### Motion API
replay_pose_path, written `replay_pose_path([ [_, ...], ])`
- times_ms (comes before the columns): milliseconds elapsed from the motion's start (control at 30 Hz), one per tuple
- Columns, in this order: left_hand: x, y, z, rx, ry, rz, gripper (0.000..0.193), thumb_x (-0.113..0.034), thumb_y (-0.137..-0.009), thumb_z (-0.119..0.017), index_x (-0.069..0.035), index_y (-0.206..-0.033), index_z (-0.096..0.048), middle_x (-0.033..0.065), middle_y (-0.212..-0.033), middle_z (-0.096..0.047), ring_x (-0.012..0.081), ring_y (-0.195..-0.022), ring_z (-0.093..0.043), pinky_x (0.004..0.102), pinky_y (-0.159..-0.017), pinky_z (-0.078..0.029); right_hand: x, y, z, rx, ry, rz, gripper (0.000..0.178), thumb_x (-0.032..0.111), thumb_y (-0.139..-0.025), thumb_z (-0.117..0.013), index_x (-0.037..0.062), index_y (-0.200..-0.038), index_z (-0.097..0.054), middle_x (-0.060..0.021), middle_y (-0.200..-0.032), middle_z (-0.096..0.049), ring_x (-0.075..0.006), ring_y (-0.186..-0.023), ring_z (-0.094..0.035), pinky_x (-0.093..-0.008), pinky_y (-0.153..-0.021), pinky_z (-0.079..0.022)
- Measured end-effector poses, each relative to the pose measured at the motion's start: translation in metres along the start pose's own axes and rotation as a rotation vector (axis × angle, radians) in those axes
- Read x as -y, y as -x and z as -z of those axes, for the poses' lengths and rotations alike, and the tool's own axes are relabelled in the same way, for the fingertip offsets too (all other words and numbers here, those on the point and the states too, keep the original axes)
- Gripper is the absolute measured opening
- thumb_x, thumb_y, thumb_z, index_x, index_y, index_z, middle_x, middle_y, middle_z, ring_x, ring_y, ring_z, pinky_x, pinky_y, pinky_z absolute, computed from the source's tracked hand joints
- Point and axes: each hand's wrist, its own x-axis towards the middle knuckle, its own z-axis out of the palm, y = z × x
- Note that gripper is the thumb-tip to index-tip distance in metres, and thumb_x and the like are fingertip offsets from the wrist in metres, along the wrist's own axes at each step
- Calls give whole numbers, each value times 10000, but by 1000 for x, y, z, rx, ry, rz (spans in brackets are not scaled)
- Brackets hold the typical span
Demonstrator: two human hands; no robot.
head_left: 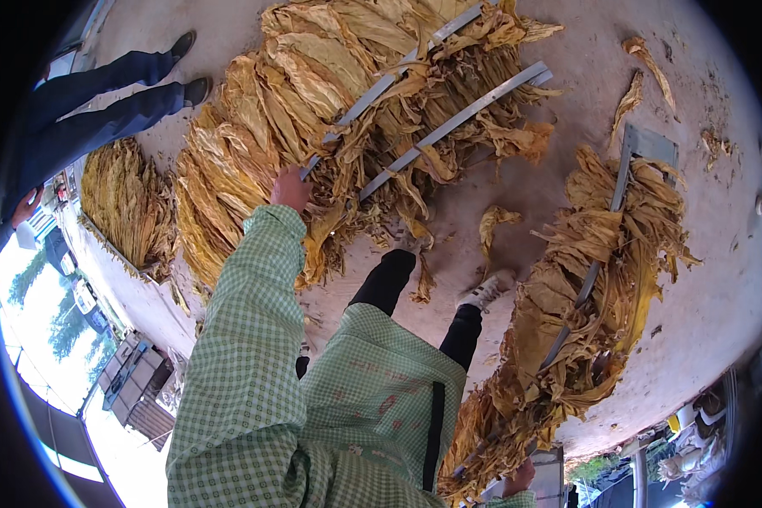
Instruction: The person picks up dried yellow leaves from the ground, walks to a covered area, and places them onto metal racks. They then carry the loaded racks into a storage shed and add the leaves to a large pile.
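Closes the left hand (289,188) narrowly around the near end of a long, flat, grey metal bar (387,81). Has beneath that bar a broad heap of dried leaves (237,144), yellow to brown, papery and wrinkled, layered in overlapping folds on the left and crumpling into darker, ragged ends on the right. Shows a second straight strip (453,128) across those ragged ends, roughly parallel. Has the right hand (521,477) low in view, just beside the lower end of a long, shaggy leaf bundle (559,288); cannot tell its grip from the small part visible. Carries across that bundle a slim metal rod (591,278). Wears a loose, creased, green-and-white checked smock (245,339). Stands between heap and bundle on a smooth, pale floor (720,279), near a curled loose leaf (498,222). Includes, far left, a smaller rounded mound (127,203) and a person's dark-trousered legs (102,93).
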Motion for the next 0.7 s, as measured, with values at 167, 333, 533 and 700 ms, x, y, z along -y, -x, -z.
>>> replay_pose_path([
  [167,26,-30,-13,100,-114,-57,381,-237,-717,-606,15,-984,-504,224,-848,-557,350,-781,-550,424,-685,-448,-12,-19,-10,-114,-11,61,402,268,-699,-640,-2,-972,-521,-48,-849,-552,-148,-737,-522,-250,-657,-424],
  [333,60,-25,10,37,-138,-253,442,-250,-669,-628,5,-1012,-514,222,-805,-570,358,-762,-550,425,-664,-430,-94,-45,3,-299,-249,-113,222,226,-671,-624,47,-751,-521,-8,-581,-471,-106,-500,-406,-265,-449,-317],
  [533,182,-6,77,-2,598,-272,322,-241,-726,-550,-20,-960,-544,141,-744,-573,267,-658,-559,370,-574,-425,-2,-29,-14,-339,277,201,119,62,-633,-607,47,-703,-512,-9,-557,-468,-100,-492,-400,-263,-450,-322],
  [700,247,39,118,-28,714,-2,237,-215,-786,-466,-10,-679,-517,94,-522,-446,167,-422,-409,329,-383,-289,16,-20,-29,-349,37,204,115,35,-637,-598,44,-724,-523,-30,-619,-524,-108,-553,-478,-257,-494,-370],
])
